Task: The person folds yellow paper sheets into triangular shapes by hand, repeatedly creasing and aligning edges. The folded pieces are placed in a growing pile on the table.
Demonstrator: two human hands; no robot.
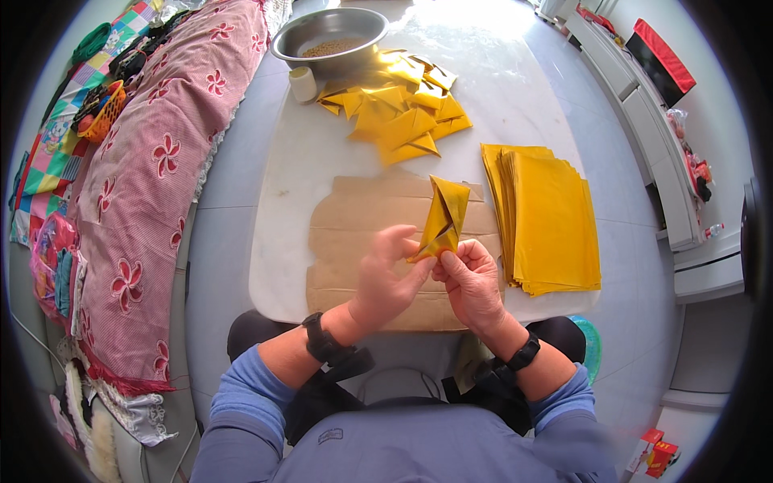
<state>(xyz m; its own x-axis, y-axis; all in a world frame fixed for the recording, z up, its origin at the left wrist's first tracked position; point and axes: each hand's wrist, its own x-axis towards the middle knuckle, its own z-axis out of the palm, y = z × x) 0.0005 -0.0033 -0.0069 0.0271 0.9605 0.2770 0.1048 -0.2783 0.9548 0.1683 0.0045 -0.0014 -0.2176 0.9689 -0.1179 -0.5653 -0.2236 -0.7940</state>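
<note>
A folded piece of golden paper [445, 217] stands upright above the cardboard sheet [362, 205], its lower end pinched by both hands. My left hand [392, 265] has thumb and fingertips at its lower left corner; this hand is slightly blurred. My right hand [470, 275] grips the lower right edge between thumb and curled fingers. To the right lies a stack of flat golden paper sheets [552, 223]. Beyond the cardboard is a loose heap of folded golden paper pieces [404, 121], some of them blurred by glare.
A metal basin [331, 36] with small grains stands at the table's far left, beside a small whitish cylindrical container [302, 84]. The pale table [281, 241] has rounded corners. A sofa with a pink patterned cover [163, 157] runs along the left; white cabinets [649, 133] line the right.
</note>
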